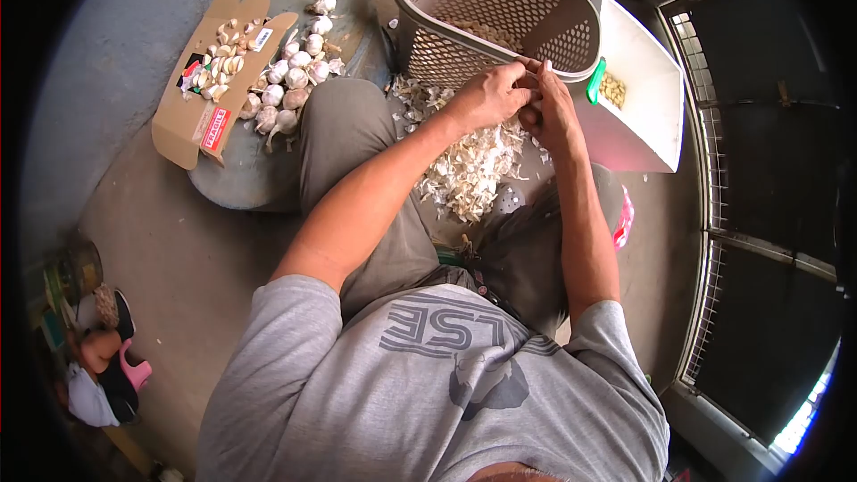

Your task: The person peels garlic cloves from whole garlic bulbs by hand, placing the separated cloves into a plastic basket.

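Observation:
My left hand (491, 96) and my right hand (553, 109) meet in front of the basket, fingers pinched together at the tips. A small pale bit shows at the right fingertips; whether it is a nail or a piece of garlic I cannot make out. Below them a heap of papery garlic skins (473, 170) covers the floor between my legs. Just beyond stands a grey-brown perforated plastic basket (406, 9) with tan pieces at its bottom. On the right, a white bin (656, 80) holds pale peeled garlic cloves (612, 90). A green plastic piece (596, 81) sits at its near edge.
At left, a round, worn platform (241, 183) carries whole garlic bulbs (295, 78) and an opened cardboard box (183, 116) with loose garlic cloves (228, 62). A metal-framed mesh screen (714, 187) runs along the right. Part of another person (100, 350) shows at lower left.

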Tool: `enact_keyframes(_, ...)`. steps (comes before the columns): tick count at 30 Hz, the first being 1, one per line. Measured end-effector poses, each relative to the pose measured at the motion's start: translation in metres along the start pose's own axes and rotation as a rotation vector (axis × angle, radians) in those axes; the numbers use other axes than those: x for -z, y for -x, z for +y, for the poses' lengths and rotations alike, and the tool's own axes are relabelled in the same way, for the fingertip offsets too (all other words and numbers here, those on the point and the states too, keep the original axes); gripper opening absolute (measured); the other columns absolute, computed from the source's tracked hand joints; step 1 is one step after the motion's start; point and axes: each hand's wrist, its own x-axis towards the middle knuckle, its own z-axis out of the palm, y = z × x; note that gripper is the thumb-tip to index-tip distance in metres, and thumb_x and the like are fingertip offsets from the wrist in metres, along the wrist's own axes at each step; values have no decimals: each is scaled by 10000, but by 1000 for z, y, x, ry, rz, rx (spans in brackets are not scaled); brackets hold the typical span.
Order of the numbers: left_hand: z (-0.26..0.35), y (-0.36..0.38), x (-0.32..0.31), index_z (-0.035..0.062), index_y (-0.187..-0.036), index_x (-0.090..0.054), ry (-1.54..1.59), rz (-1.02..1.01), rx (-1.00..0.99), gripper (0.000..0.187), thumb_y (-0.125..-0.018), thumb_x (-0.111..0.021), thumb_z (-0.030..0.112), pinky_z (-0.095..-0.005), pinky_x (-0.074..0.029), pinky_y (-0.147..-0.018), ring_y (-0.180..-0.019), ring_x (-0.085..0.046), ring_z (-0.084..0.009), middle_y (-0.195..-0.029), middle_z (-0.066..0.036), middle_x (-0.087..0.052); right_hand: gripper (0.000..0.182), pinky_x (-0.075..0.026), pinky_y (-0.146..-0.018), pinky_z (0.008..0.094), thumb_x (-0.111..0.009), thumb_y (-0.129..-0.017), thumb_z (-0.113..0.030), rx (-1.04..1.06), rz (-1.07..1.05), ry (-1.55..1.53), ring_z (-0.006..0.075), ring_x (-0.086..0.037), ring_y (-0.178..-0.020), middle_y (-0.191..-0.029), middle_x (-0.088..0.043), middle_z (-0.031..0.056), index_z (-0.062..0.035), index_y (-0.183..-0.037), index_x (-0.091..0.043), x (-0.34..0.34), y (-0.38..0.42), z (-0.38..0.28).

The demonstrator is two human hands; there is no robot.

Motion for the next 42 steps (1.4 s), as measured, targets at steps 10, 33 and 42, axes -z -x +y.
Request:
enact_keyframes(10, -15, -8, 11, -25, -830, -666, 141, 117, 192, 350, -991, -615, 281, -338, -441, -539, -601, -537, -109, -640, -23, -581, 331, -442, -492, 286, -538, -1075, -356, 10, -27, -174, 116, -571, -647, -839, -597, 22, -33, -1088, -607, 6, -12, 16)
enact_keyframes(33, 10, -4, 19, 51, -909, -620, 698, 190, 472, 254, -1000, -660, 285, -251, -390, -318, -400, -541, -105, -579, -7, -555, 157, -258, -357, 205, -575, -1006, -180, 356, 174, 277, 42, -416, -425, -674, -550, -14, -49, -930, -616, 17, -5, -67)
enact_keyframes(42, 5, -6, 19, 44, -996, -601, 745, 187, 503, 271, -1001, -603, 315, -257, -433, -370, -508, -600, -132, -734, -45, -596, 369, -483, -939, 321, -655, -998, -223, 462, 285, 849, 184, -641, -1059, -1120, -714, 129, 34, -1263, -648, 86, -100, -59)
